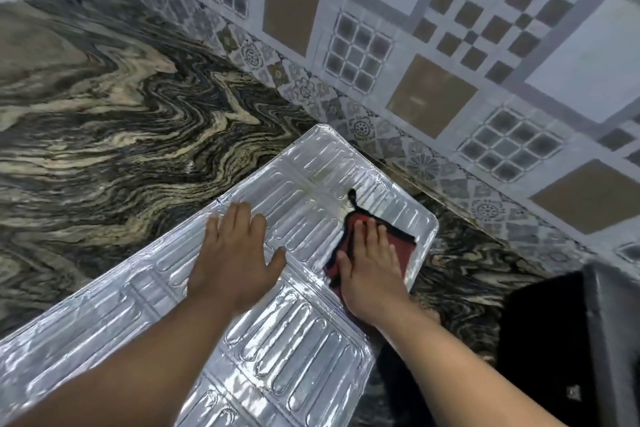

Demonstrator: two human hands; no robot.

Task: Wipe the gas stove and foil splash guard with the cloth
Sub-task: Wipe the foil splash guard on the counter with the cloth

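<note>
Two bare forearms come in from the near edge, the left from about 7 o'clock and the right from about 5 o'clock, both reaching over a foil splash guard (pixel 284 333) that lies flat on the tabletop (pixel 104 121). The guard is silvery and embossed with rows of long rounded ridges, folded into panels, and it runs from the near left corner out toward the middle of the scene. The left hand (pixel 235 253) rests on it palm down, fingers spread wide and flat, gripping nothing, just pressing the foil. Just beside it, toward 3 o'clock, the right hand (pixel 370 263) lies flat too, fingers stretched out over a red cloth (pixel 403 251) with a dark edge, pinning the cloth against the far end panel of the guard rather than closing around it. A thin dark strand of the cloth trails out past the fingertips toward 12 o'clock. At about 4 o'clock, near the right forearm, a black object (pixel 547 340) with a grey side sits on the tabletop; it is cut off by the edge and I cannot tell what it is. The tabletop is dark stone with wavy cream veins. Beyond it, from 11 to 3 o'clock, rises a tiled wall (pixel 433 28) patterned in grey, white and brown squares.
</note>
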